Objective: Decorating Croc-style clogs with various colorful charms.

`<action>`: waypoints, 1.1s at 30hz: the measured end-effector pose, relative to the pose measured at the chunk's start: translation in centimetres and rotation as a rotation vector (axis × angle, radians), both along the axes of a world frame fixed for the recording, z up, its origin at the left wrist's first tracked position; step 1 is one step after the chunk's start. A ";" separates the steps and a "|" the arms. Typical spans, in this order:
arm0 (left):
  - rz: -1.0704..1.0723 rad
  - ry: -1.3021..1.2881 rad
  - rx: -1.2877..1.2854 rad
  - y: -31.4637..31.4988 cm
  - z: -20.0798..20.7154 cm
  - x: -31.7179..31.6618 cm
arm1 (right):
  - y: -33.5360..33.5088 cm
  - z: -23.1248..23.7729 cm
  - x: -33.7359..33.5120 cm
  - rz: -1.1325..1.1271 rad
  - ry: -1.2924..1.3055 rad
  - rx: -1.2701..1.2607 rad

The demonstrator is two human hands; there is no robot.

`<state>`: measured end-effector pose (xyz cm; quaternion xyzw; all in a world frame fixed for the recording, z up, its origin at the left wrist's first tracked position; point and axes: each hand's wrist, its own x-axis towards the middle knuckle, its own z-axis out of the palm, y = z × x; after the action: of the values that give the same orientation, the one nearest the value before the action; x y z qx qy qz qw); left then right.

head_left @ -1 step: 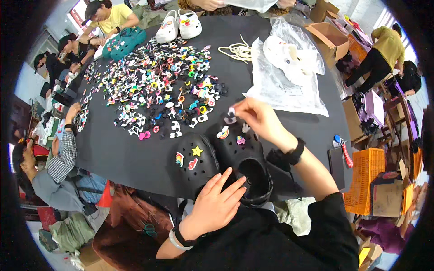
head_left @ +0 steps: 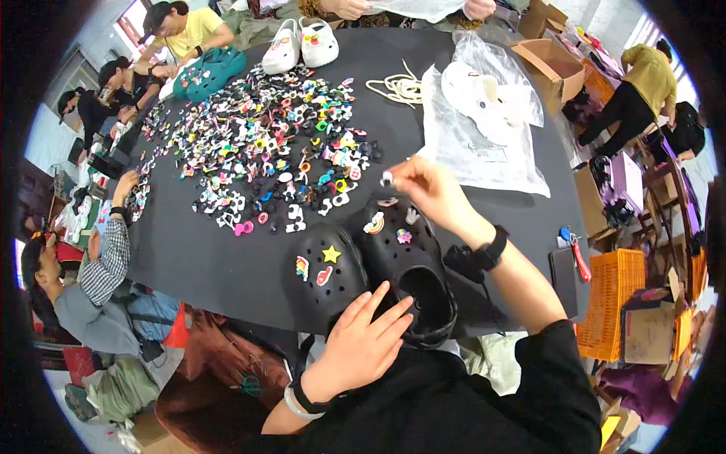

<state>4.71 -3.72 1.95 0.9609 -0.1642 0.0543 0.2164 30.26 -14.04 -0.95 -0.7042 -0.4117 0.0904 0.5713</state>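
Observation:
Two black clogs lie side by side at the table's near edge. The left clog (head_left: 342, 284) bears a yellow star charm (head_left: 330, 254), a rainbow charm and a red hand-shaped charm. On the right clog (head_left: 412, 257) are another rainbow charm (head_left: 374, 223), a pink-purple charm (head_left: 404, 237) and greyish ones by the toe. My left hand (head_left: 355, 348) rests open across the heel ends, fingers spread. Above the right clog's toe, my right hand (head_left: 429, 193) pinches a small white-and-dark shoe charm (head_left: 387, 178); its exact shape is too small to tell.
A wide pile of loose charms (head_left: 261, 144) covers the table's left and middle. White clogs (head_left: 299, 47) and a teal clog (head_left: 208, 76) stand beyond it. Cord (head_left: 397, 88) and a plastic bag with white clogs (head_left: 484, 155) lie right. Other people sit along the left.

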 end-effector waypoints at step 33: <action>-0.010 0.058 -0.038 0.3 -0.1 0.3 | -7.3 -0.5 -7.2 -0.191 -0.338 -0.164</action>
<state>5.02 -3.44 1.84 0.9570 -0.1615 0.0286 0.2395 23.03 -21.37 -1.41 -0.7893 -0.4242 -0.0506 0.4410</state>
